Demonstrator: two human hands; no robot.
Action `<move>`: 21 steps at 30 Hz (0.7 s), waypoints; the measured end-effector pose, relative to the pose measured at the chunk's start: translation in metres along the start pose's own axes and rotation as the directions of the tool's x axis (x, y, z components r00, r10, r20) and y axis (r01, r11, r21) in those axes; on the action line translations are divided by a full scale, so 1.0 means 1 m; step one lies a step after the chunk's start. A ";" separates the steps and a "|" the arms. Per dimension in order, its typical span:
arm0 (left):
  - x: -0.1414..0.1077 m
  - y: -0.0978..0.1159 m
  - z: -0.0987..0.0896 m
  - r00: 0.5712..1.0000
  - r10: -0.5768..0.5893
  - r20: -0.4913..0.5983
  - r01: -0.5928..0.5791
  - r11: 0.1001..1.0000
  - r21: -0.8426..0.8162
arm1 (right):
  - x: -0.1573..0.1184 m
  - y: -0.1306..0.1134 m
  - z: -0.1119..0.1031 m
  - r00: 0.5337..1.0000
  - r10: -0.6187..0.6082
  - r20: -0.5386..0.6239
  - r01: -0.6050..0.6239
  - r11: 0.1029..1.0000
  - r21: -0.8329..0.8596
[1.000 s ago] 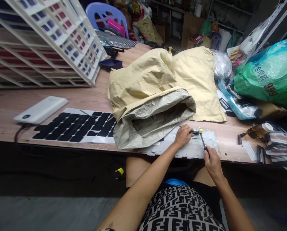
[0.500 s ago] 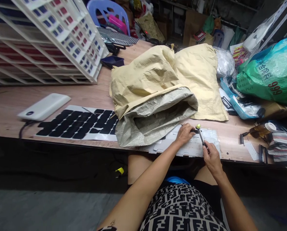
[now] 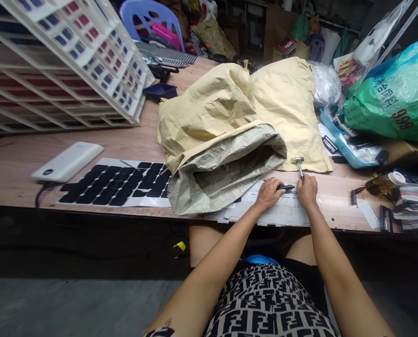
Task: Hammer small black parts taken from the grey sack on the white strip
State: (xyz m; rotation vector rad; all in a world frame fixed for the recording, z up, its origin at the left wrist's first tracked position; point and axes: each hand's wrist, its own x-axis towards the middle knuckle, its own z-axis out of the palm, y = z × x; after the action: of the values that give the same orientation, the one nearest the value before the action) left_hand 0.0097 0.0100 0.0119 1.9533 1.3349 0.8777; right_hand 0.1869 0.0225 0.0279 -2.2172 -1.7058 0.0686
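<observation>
My left hand (image 3: pixel 269 193) is closed on a small black part (image 3: pixel 286 187), dark and slender, held low over a pale, scuffed board (image 3: pixel 289 210) at the table's front edge. My right hand (image 3: pixel 307 189) grips the dark handle of a small hammer (image 3: pixel 297 160). The hammer's head, yellow-green at one end and metal at the other, lies by the lower edge of a cream sack. Just left of my hands gapes the grey-lined mouth of another cream sack (image 3: pixel 209 107).
White crate (image 3: pixel 138 100) at left; white power bank (image 3: pixel 68 161) with a cable. Black pieces in rows on a white sheet (image 3: pixel 105 161). To the right, a green bag (image 3: pixel 373 110), a blue tray (image 3: pixel 356 157), a brown bottle (image 3: pixel 377 185) and striped cloth (image 3: pixel 415 206).
My right hand has moved forward with the hammer, whose head has swung away from the black part toward the sack. The left hand stays nearly in place, still holding the part.
</observation>
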 end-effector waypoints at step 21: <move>-0.151 -0.038 0.030 0.824 -0.426 0.373 0.343 0.900 0.269 | 0.001 -0.002 0.002 0.999 -0.016 0.030 0.019 0.997 -0.071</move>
State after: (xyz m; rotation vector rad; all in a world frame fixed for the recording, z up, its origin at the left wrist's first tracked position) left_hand -0.0279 -0.1243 -0.0630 1.7739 1.5054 0.1153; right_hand 0.1848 0.0238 0.0270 -2.2627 -1.7693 0.0364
